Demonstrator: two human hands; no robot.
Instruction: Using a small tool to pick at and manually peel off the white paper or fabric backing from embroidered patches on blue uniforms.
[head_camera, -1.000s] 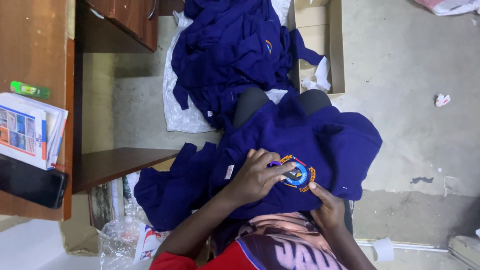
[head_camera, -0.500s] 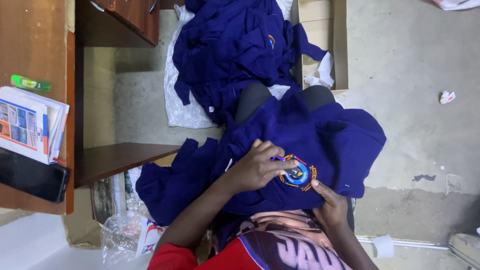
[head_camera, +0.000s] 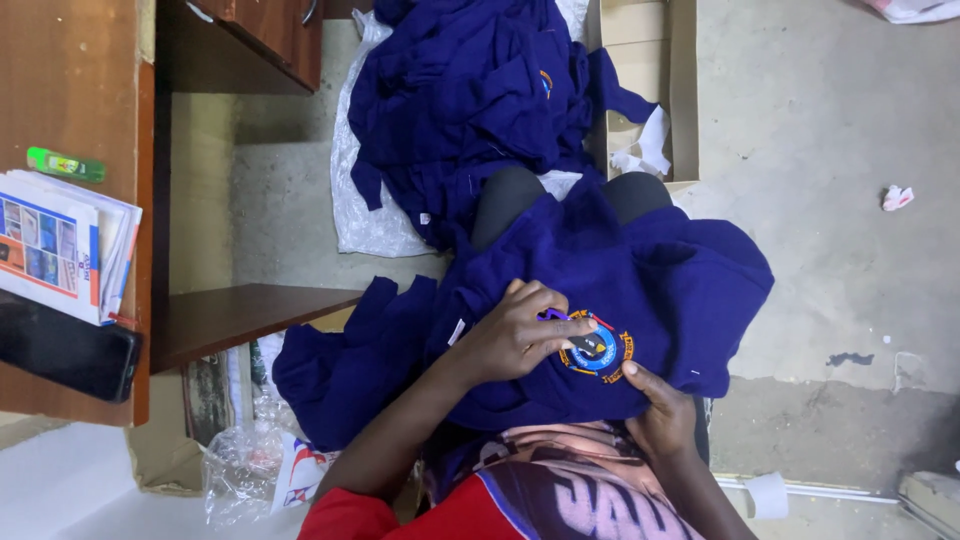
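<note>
A navy blue garment (head_camera: 690, 280) lies over my lap and knees, with a round embroidered badge (head_camera: 597, 352) in blue, yellow and red facing up. My left hand (head_camera: 515, 335) rests on the cloth and pinches a small purple tool (head_camera: 553, 315) whose tip sits at the badge's upper edge. My right hand (head_camera: 660, 405) grips the garment's near edge just below the badge, thumb on top of the fabric.
A heap of more navy garments (head_camera: 470, 100) lies on white plastic sheeting (head_camera: 365, 215) on the concrete floor ahead. A cardboard box (head_camera: 650, 90) stands behind it. On the left, a wooden desk (head_camera: 70, 100) carries booklets (head_camera: 60, 245), a green lighter (head_camera: 65, 163) and a black phone (head_camera: 70, 350).
My left hand has shifted slightly along the badge with the purple tool. My right hand has slid up closer to the badge's lower edge.
</note>
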